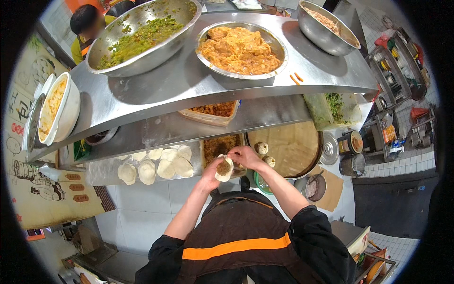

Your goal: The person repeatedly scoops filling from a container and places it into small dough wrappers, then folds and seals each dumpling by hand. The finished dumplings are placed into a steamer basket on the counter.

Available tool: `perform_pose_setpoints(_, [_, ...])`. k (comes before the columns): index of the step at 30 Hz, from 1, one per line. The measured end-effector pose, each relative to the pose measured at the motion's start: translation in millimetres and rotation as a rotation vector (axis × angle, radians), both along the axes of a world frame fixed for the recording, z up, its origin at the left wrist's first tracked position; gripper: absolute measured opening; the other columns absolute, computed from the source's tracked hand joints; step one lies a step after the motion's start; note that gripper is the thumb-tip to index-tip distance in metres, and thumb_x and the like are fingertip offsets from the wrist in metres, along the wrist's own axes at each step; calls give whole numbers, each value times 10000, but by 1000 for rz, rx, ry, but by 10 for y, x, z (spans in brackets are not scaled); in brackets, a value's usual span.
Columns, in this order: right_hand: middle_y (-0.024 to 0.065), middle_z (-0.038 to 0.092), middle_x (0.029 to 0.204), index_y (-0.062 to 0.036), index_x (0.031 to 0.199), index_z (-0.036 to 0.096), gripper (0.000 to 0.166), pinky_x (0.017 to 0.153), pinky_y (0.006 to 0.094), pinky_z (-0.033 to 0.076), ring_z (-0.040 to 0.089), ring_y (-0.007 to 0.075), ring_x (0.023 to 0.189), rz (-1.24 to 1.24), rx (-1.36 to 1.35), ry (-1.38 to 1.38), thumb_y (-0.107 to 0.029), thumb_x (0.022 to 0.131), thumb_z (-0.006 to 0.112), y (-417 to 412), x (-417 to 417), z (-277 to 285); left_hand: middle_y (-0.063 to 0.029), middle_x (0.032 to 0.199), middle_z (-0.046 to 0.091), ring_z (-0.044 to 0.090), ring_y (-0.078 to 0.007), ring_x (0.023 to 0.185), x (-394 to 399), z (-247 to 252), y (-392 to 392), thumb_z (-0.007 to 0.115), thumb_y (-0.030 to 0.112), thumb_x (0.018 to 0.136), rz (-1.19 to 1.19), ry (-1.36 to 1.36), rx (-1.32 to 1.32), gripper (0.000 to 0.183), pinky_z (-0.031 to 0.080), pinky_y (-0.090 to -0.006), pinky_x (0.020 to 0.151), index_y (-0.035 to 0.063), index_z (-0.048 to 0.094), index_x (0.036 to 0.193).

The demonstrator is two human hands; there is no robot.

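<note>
My left hand (210,176) holds a round dough wrapper (228,174) with brown filling in its middle. The fingers of my right hand (245,157) pinch the wrapper's upper edge. Behind my hands stands a rectangular container of brown filling (215,145). Flat dough rounds (147,171) lie on the steel worktop to the left, some overlapping. On the right, a large round steamer tray (289,151) bears two pleated filled buns (262,148) near its left edge.
A steel shelf (170,92) spans above the worktop, bearing bowls of chopped greens (142,42), orange filling (244,49) and pale filling (328,26). Another container of filling (214,113) sits on the lower shelf. A person (87,26) is at the upper left.
</note>
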State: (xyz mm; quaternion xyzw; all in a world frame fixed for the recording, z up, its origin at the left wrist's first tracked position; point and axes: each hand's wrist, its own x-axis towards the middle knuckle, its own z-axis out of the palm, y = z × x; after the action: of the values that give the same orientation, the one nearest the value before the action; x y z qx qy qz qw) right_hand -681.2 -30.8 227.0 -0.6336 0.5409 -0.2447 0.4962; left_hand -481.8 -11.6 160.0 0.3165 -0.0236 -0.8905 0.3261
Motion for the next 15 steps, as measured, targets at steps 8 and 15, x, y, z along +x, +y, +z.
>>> perform_pose_setpoints(8, [117,707,826,-2,1013,707,218,682,355,512,659,196,743,113,-140,-113,-197,915,694,-56,-58,37,-191,1116,669,700,-300,984,55,91,-72,523,141,973,-310,-52,-133,335,599,-433,878,-31,524,1260])
perform_pose_setpoints(15, [130,723,883,2,1014,700,228,747,361,526,689,234,817,212,20,-25,-204,922,667,-109,-74,248,-249,1249,613,641,-389,1127,77,372,137,543,151,974,-59,274,73,423,539,-479,1010,-57,477,1336])
